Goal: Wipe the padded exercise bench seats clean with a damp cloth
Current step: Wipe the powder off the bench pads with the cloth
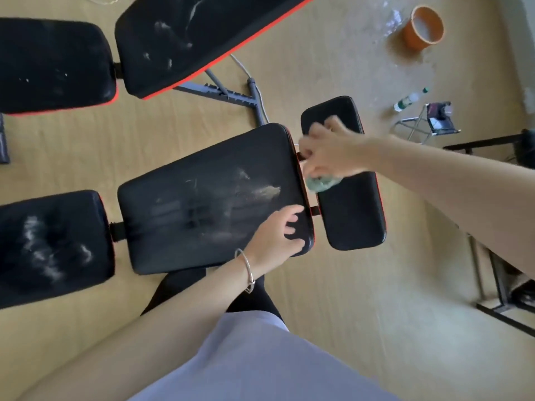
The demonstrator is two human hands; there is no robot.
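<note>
A black padded bench lies across the middle, made of a large centre pad (202, 198) with white dusty smears, a small end pad (351, 209) on the right and another smeared pad (52, 244) at the left. My right hand (330, 151) grips a green cloth (322, 183) over the gap between the centre pad and the small end pad. My left hand (278, 235) rests with spread fingers on the near right corner of the centre pad. A second bench with a smeared seat (49, 65) and raised backrest (191, 39) stands behind.
An orange bucket (425, 27) with water sits on wet floor at the far right. A plastic bottle (409, 99) and a small folding stool (431, 123) are beyond the end pad. A dark metal frame (503, 302) stands at the right edge. Wooden floor surrounds the benches.
</note>
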